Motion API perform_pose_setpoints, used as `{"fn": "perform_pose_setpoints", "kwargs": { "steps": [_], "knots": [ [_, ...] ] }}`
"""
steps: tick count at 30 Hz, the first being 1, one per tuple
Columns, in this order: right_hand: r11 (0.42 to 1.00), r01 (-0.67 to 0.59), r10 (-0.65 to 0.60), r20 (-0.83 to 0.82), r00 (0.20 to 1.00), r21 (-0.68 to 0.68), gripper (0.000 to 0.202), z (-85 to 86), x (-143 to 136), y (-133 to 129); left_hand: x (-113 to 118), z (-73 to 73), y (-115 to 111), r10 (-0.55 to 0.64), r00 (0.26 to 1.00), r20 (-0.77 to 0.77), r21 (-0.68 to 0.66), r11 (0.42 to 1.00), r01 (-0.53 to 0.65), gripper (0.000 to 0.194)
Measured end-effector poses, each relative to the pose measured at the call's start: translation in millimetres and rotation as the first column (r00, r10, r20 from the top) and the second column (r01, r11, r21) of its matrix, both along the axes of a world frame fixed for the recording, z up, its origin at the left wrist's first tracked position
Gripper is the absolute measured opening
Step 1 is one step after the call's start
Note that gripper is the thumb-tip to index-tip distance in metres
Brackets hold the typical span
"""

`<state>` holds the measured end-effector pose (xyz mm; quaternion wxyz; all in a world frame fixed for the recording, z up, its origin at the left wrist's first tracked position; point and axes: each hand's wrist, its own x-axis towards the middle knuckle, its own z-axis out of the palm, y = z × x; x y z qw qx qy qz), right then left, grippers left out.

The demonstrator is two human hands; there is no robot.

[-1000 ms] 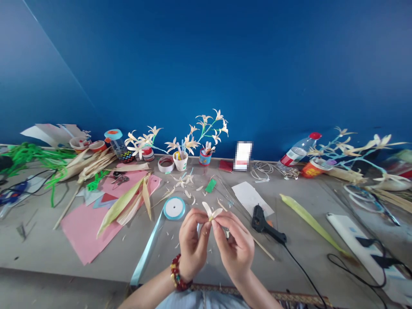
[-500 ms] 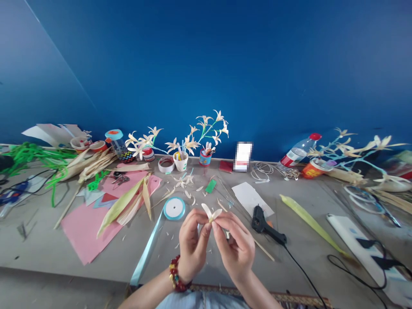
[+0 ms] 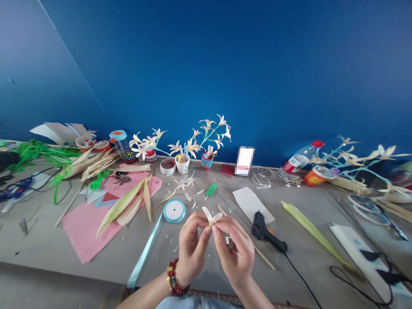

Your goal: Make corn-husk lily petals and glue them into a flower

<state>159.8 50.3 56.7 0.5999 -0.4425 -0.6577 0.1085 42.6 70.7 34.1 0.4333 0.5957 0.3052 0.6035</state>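
Note:
Between my fingertips is a small pale flower (image 3: 211, 217) with a couple of upright petals and a yellowish base. My left hand (image 3: 194, 243), with a beaded bracelet at the wrist, pinches it from the left. From the other side my right hand (image 3: 235, 248) pinches the same flower, thumb and forefinger meeting at its base. Just left of my hands lies a roll of light blue ribbon (image 3: 169, 211), its loose end trailing to the table edge. A black glue gun (image 3: 268, 234) rests to the right of my right hand.
Pink paper (image 3: 93, 231) and corn husks (image 3: 124, 205) spread over the left. At the back stand cups with finished husk flowers (image 3: 219, 128) and a plastic bottle (image 3: 299, 159). A white power strip (image 3: 360, 257) with black cords lies at right. Petal scraps (image 3: 188, 197) dot the grey table.
The view has shifted slightly, so the items at the back sit a little lower and to the right. Both hands keep the same pinch on the flower.

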Motion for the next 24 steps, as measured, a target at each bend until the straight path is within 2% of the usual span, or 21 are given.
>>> {"fn": "perform_pose_setpoints", "kwargs": {
  "steps": [10,16,20,24],
  "knots": [
    [0.999,0.021,-0.022,0.024,0.999,0.048,0.021,-4.7,2.8,5.0,4.8,1.5,0.2,0.018,0.999,0.036,0.002,1.0,-0.018,0.016],
    [1.0,0.005,-0.006,0.015,1.0,0.026,0.023,-2.8,4.6,5.6,7.5,-2.9,0.3,-0.023,0.995,0.101,-0.066,0.997,0.03,0.017],
    [0.999,-0.036,0.035,-0.024,0.999,-0.04,0.025,-4.3,6.9,3.5,9.7,-4.1,1.0,-0.063,0.973,0.223,-0.167,0.981,0.101,0.017],
    [0.997,-0.043,0.039,-0.059,0.998,-0.064,0.023,-9.1,8.4,0.8,11.4,-1.0,2.6,-0.093,0.912,0.4,-0.26,0.943,0.21,0.018]
  ]
}}
